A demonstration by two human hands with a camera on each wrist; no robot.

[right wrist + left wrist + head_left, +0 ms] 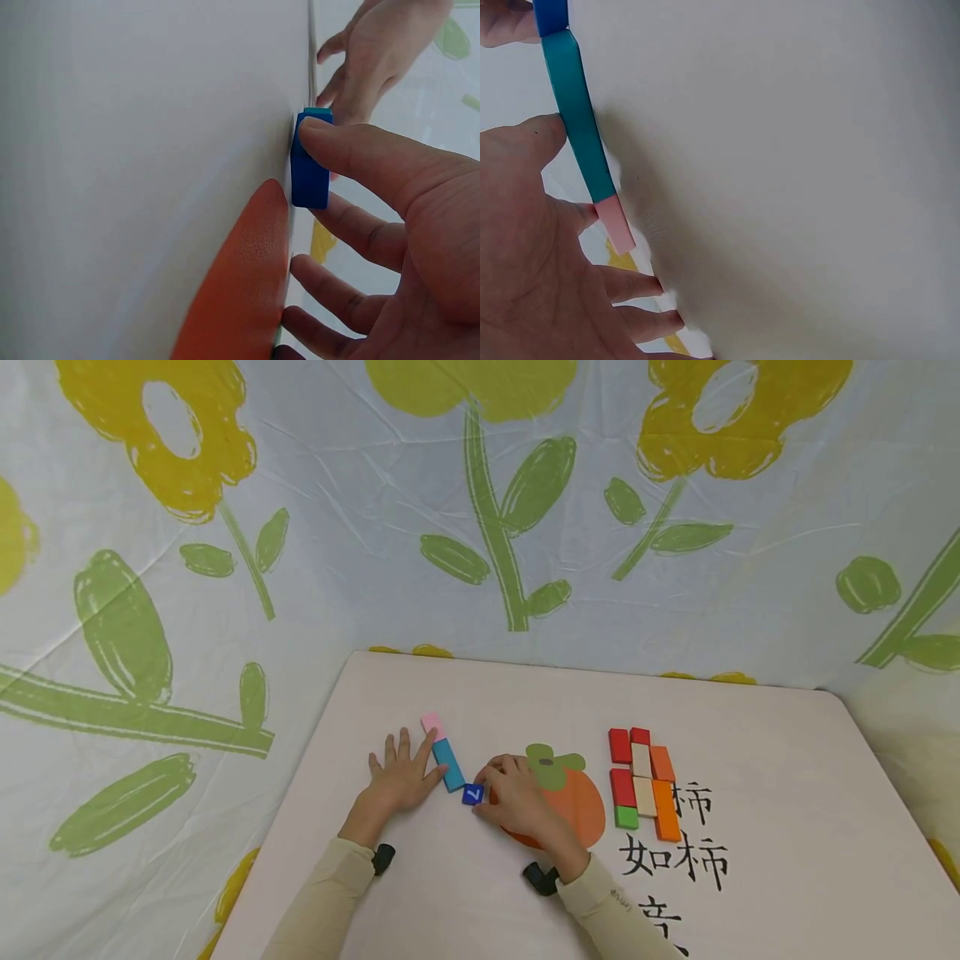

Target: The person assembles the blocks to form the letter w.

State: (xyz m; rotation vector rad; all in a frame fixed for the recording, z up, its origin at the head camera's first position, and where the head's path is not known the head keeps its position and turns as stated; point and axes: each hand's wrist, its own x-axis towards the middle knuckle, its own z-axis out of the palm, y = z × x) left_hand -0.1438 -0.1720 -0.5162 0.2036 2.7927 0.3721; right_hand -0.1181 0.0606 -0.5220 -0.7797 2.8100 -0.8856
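My left hand (401,781) lies with fingers spread on the table beside a slanting row of blocks. Its index fingertip touches the pink block (431,722) at the far end, and the thumb tip is against the long light-blue block (577,112). At the row's near end is a small dark-blue block (472,794) with a white 7 on top. My right hand (525,802) pinches this block between thumb and index finger; in the right wrist view the thumb (330,142) covers part of its side. The other right fingers are bent, with their tips at the table.
Right of the hands, several red, cream, orange and green blocks (643,785) lie grouped. The pale table mat (787,760) bears a printed orange persimmon (588,802) under the right hand, and black characters (675,857). Flower-printed cloth (322,527) hangs behind and at the left.
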